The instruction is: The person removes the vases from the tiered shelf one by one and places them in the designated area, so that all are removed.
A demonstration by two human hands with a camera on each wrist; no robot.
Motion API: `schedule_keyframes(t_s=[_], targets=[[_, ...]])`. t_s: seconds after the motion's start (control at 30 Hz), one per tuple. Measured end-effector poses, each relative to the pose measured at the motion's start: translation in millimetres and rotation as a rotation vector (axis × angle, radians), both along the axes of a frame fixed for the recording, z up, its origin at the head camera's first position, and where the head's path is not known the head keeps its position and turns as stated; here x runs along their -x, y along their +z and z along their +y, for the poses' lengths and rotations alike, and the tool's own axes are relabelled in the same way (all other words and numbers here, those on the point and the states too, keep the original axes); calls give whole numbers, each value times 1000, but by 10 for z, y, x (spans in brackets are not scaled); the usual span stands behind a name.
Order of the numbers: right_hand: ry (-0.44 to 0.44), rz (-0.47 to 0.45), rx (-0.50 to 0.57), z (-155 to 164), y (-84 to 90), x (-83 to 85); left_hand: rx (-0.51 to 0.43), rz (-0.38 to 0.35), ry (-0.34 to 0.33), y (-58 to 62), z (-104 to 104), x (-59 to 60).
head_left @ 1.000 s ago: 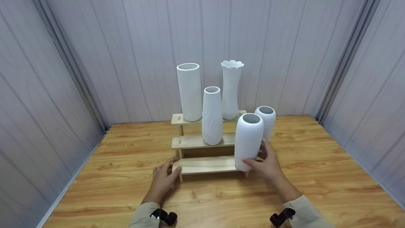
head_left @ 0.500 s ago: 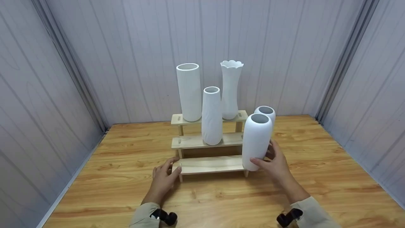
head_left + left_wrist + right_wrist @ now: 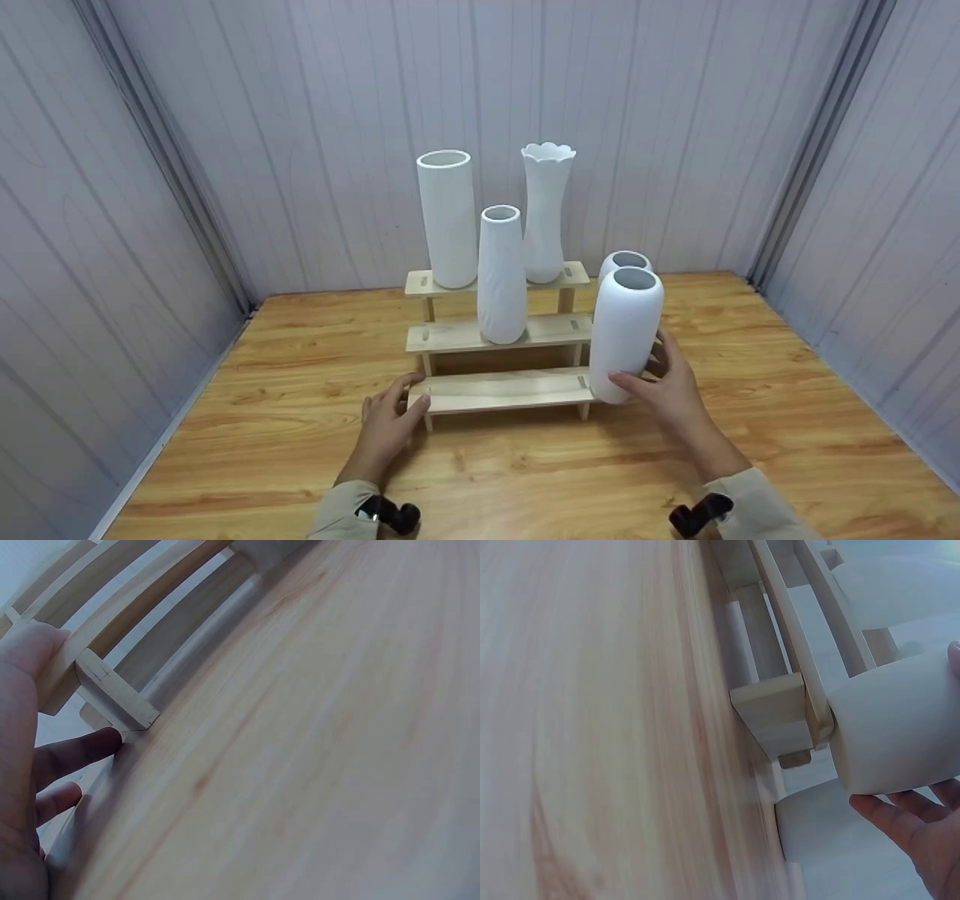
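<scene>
A smooth white vase is in my right hand, with the thumb across its front and the fingers round its far side. In the right wrist view this vase is raised above the tabletop, its base right at the end of the lowest shelf board. My left hand holds the left end of the three-step wooden display stand. The left wrist view has its thumb on top of the board, with other fingers reaching toward the stand's leg.
On the top step stand a cylindrical vase and a scallop-rimmed vase. A tapered vase occupies the middle step. Another rounded vase is on the wooden table, mostly hidden behind the held one. Panelled walls enclose the table.
My right hand has carried the smooth vase rightward, from over the lowest step's right end to just past it. The left hand and the stand have stayed put.
</scene>
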State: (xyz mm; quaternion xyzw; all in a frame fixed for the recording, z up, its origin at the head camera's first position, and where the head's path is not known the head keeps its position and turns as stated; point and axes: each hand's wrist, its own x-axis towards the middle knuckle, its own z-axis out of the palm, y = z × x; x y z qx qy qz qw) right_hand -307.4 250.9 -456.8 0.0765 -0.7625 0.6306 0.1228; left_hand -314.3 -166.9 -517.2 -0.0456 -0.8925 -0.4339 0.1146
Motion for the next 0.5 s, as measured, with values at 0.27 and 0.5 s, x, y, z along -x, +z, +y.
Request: schedule_keyframes(t_s=[0.27,0.5], targets=[[-28,-2,-21,106,0,10,2,-2,-2,-3,-1,2],[-53,15,-45,205,-30,30,-17,3,-19,-3,-10,-6]])
